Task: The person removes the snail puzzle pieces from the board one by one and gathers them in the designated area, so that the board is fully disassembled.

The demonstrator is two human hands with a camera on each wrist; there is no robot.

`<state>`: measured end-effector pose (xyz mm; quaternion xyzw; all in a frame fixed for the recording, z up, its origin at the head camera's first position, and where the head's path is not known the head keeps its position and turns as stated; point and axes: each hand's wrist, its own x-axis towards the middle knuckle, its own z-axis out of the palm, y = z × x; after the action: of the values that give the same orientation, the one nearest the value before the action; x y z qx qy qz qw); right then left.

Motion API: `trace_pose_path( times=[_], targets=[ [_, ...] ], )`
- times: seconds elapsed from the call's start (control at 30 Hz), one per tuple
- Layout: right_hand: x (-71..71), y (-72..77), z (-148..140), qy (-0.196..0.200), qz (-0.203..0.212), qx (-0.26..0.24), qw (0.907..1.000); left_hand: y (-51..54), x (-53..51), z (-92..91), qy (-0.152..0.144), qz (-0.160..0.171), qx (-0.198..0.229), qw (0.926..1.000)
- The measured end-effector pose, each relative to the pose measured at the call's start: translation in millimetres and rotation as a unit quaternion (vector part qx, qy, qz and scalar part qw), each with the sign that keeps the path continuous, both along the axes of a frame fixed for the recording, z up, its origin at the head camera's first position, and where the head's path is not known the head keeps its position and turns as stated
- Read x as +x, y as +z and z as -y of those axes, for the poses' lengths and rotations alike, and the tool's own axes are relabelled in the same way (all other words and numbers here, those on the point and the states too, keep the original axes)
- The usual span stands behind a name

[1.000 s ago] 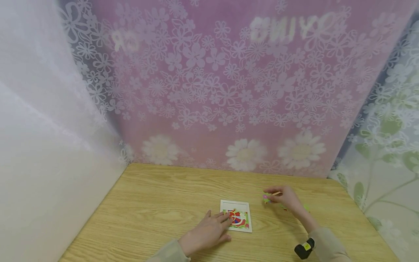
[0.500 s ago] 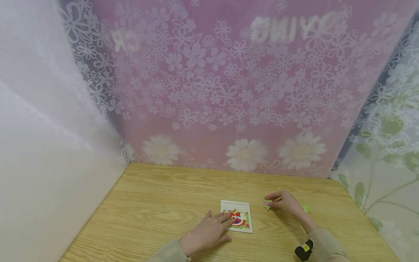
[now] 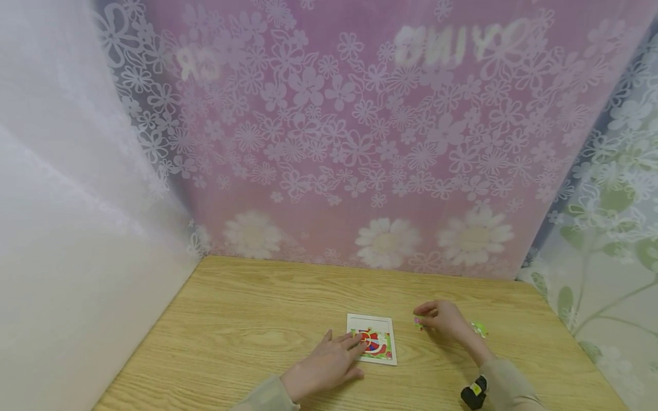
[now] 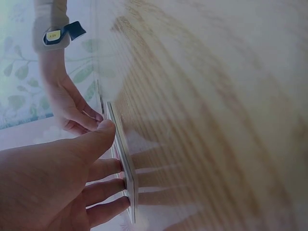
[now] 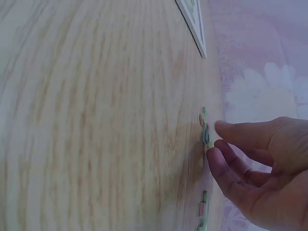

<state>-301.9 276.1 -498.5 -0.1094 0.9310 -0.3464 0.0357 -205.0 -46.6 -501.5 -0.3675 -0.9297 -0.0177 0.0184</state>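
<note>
A small white-framed jigsaw puzzle [image 3: 386,359] lies on the wooden table, its lower part filled with a red, blue and green picture and its top strip bare white. My left hand [image 3: 329,362] rests on its left side with fingers spread, covering part of the picture. To the right of the frame, my right hand [image 3: 444,319] is low over a green and pink puzzle piece [image 3: 418,323]. In the right wrist view that piece [image 5: 204,126] lies flat; the fingertips are close beside it and the thumb stands apart. Whether the fingertips touch it is unclear.
More green puzzle pieces [image 3: 479,329] lie to the right, beside the right forearm. A black strap with a yellow label [image 3: 475,391] hangs at the right wrist. Flowered pink cloth [image 3: 385,242] closes off the table's back edge, with pale cloth on both sides.
The right hand held the piece slightly raised, then lowered it to the table; its fingers have since shifted over it. More of the pieces at right now show. The left hand has stayed put.
</note>
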Motion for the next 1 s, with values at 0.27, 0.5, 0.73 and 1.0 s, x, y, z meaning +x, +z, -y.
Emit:
trace_pose_path(
  times=[0.27,0.5,0.73,1.0],
  targets=[
    [6.2,11.9,0.8,-0.015,-0.038,-0.002,0.9991,-1.9,-0.2,-0.4,0.000,0.004,0.008,1.0000],
    [8.9,15.4,2.5,0.002,-0.049,-0.029,0.9984,-4.5,-4.2,-0.9,-0.002,0.003,0.028,0.9996],
    [12.5,18.3,10.0,0.022,-0.054,-0.032,0.9977,-1.8,-7.3,-1.5,-0.012,-0.014,0.029,0.9994],
    [17.4,19.1,21.0,0.051,-0.046,-0.050,0.9964,2.9,-8.0,-9.4,-0.014,-0.014,0.033,0.9993]
  ],
)
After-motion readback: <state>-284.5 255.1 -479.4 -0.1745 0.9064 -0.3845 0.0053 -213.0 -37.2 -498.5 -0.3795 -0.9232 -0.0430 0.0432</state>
